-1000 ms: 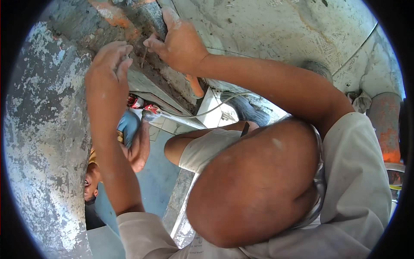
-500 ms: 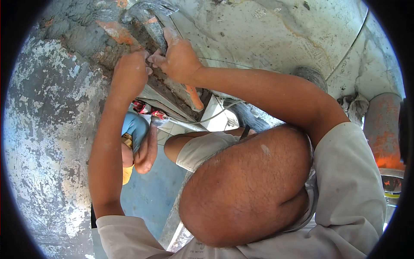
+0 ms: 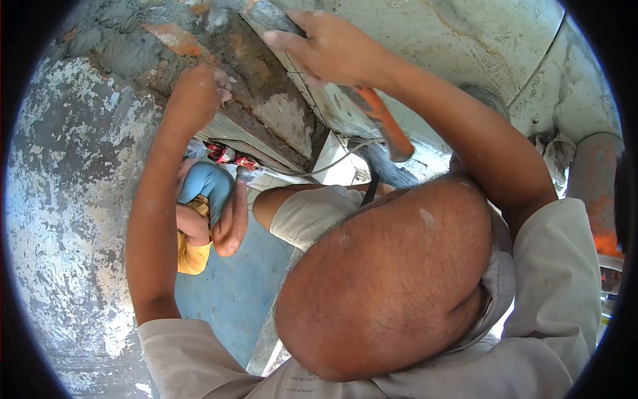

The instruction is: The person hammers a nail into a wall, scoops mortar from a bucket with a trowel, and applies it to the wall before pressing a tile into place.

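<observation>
My right hand point(image 3: 339, 50) is closed around a claw hammer, whose orange-ended handle point(image 3: 385, 126) points down and to the right. The hammer's metal head point(image 3: 222, 10) is at the top of the view, partly cut off and blurred. My left hand point(image 3: 197, 98) is closed at the edge of the rough mortar point(image 3: 126, 50), with its fingers curled together. Whatever it holds, if anything, is hidden by the fingers. Beside it runs an orange, brick-coloured strip point(image 3: 178, 41) in the mortar. Between both hands lies a dirty, chipped recess point(image 3: 256, 80).
Another person in a yellow top point(image 3: 194, 256) and blue trousers is lower down at left, near red-and-white packets point(image 3: 222, 153). A cable point(image 3: 339, 159) curves below the recess. An orange-grey cylinder point(image 3: 595, 179) stands far right beside a rag point(image 3: 557, 156). Stained pale slabs point(image 3: 425, 60) extend at upper right.
My right hand has swung up and right with the hammer, away from my left hand, uncovering the recess. My left hand has shifted slightly upward and stays closed.
</observation>
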Motion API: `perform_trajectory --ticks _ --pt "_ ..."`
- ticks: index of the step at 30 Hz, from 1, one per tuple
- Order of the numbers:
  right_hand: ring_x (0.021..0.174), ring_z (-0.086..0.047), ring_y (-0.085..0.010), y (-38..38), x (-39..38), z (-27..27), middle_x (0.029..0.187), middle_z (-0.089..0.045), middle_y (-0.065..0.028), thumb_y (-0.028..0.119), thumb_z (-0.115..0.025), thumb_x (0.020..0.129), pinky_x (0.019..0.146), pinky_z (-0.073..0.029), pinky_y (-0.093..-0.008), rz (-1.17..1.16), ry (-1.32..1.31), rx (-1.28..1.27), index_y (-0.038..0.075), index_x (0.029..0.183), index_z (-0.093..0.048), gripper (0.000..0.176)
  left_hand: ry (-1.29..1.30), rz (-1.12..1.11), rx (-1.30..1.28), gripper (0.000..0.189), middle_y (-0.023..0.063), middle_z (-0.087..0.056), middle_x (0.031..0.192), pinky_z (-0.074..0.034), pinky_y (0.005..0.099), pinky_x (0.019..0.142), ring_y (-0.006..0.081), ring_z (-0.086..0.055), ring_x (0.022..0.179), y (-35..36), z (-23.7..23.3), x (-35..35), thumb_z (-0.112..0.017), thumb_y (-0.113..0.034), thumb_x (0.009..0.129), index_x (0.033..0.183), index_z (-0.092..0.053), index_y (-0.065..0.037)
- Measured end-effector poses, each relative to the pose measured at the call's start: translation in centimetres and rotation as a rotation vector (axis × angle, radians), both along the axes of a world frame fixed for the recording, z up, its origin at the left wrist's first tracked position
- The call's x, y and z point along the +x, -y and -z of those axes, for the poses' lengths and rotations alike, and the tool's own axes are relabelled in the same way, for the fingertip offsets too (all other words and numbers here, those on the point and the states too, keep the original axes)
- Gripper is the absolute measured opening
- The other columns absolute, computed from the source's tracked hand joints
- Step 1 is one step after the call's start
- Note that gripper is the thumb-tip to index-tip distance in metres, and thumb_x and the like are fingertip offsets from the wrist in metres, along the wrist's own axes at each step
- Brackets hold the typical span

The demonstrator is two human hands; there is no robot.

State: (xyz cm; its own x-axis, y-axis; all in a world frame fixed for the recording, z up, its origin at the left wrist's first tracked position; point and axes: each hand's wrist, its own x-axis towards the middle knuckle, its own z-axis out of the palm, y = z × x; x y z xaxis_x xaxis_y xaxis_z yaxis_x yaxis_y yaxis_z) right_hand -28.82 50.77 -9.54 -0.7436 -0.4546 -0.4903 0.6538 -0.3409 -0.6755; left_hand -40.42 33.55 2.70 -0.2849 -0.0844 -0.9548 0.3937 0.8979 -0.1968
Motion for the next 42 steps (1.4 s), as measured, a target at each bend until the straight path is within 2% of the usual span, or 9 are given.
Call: perform_trajectory --ticks 4,7,13,15,22,25,31,33,42 --pt "0.045 -0.056 -0.0146 -0.4 0.9 0.8 0.054 -0.053 -0.0065 0.045 -0.049 0.097 0.046 -0.047 -0.0323 -0.04 -0.11 0.037 -0.003 0.113 -0.055 0.051 0.011 0.053 -0.045 0.012 0.0204 -0.059 0.069 -0.045 0.0401 0.065 0.0337 -0.059 0.066 -0.6 -0.2 0.2 -0.071 -0.007 0.075 0.079 -0.066 0.004" --pt "0.052 -0.059 -0.0231 0.0 1.7 0.9 0.059 -0.056 -0.0132 0.044 -0.047 0.097 0.053 -0.048 -0.0373 -0.147 -0.227 0.092 -0.005 0.115 -0.053 0.053 -0.003 0.116 0.03 0.013 0.0208 -0.057 0.066 -0.045 0.0406 0.064 0.035 -0.057 0.064 0.0 -0.1 0.1 -0.071 -0.008 0.074 0.078 -0.066 0.003" --pt "0.071 -0.059 -0.0396 0.9 3.1 0.8 0.072 -0.058 -0.0266 0.044 -0.047 0.097 0.07 -0.046 -0.0448 -0.124 -0.328 0.092 -0.007 0.112 -0.054 0.055 -0.043 0.089 0.015 0.016 0.0212 -0.055 0.063 -0.044 0.0418 0.062 0.0362 -0.056 0.061 0.2 0.1 0.2 -0.073 -0.01 0.071 0.074 -0.064 0.004" --pt "0.088 -0.061 -0.0464 0.8 3.0 0.0 0.087 -0.062 -0.0325 0.041 -0.048 0.096 0.082 -0.048 -0.0477 -0.064 -0.229 0.143 -0.013 0.109 -0.055 0.056 -0.018 0.143 0.025 0.017 0.0215 -0.055 0.063 -0.044 0.0418 0.061 0.0367 -0.056 0.061 0.2 0.1 0.1 -0.073 -0.01 0.071 0.073 -0.063 0.004" --pt "0.075 -0.059 -0.0415 1.9 3.4 0.3 0.079 -0.06 -0.0284 0.041 -0.049 0.097 0.073 -0.046 -0.0445 -0.058 -0.316 0.168 -0.009 0.104 -0.055 0.05 -0.013 0.213 0.067 0.019 0.023 -0.056 0.066 -0.045 0.0436 0.062 0.0407 -0.056 0.065 0.6 0.1 0.1 -0.074 -0.01 0.071 0.074 -0.063 0.005" --pt "0.077 -0.059 -0.0423 2.1 3.5 0.0 0.081 -0.06 -0.0289 0.04 -0.05 0.097 0.073 -0.046 -0.0444 0.06 -0.191 0.163 -0.007 0.104 -0.055 0.048 -0.011 0.219 0.081 0.018 0.0232 -0.058 0.068 -0.045 0.0443 0.063 0.042 -0.057 0.068 0.7 0.2 0.1 -0.075 -0.01 0.071 0.074 -0.063 0.004" --pt "0.089 -0.061 -0.0464 1.5 3.3 -0.3 0.091 -0.061 -0.0331 0.039 -0.049 0.095 0.08 -0.048 -0.0472 -0.084 -0.284 0.135 -0.012 0.108 -0.055 0.053 -0.03 0.254 0.102 0.018 0.0235 -0.06 0.071 -0.046 0.0444 0.065 0.0419 -0.059 0.071 0.8 0.2 0.3 -0.075 -0.009 0.07 0.072 -0.063 0.004" --pt "0.082 -0.059 -0.0425 2.0 3.5 -0.5 0.084 -0.06 -0.0294 0.04 -0.05 0.096 0.078 -0.046 -0.0437 0.08 -0.188 0.183 -0.008 0.11 -0.054 0.05 -0.072 0.243 0.086 0.019 0.0235 -0.06 0.071 -0.046 0.0448 0.065 0.0418 -0.059 0.071 0.9 0.3 0.4 -0.076 -0.01 0.07 0.07 -0.062 0.004" --pt "0.074 -0.06 -0.0412 1.6 3.4 -0.6 0.076 -0.059 -0.0277 0.04 -0.05 0.096 0.072 -0.047 -0.044 -0.035 -0.17 0.154 -0.009 0.11 -0.053 0.051 -0.022 0.307 -0.045 0.019 0.0261 -0.064 0.079 -0.052 0.0456 0.075 0.042 -0.064 0.081 0.0 0.4 0.5 -0.074 -0.011 0.071 0.07 -0.066 0.006"
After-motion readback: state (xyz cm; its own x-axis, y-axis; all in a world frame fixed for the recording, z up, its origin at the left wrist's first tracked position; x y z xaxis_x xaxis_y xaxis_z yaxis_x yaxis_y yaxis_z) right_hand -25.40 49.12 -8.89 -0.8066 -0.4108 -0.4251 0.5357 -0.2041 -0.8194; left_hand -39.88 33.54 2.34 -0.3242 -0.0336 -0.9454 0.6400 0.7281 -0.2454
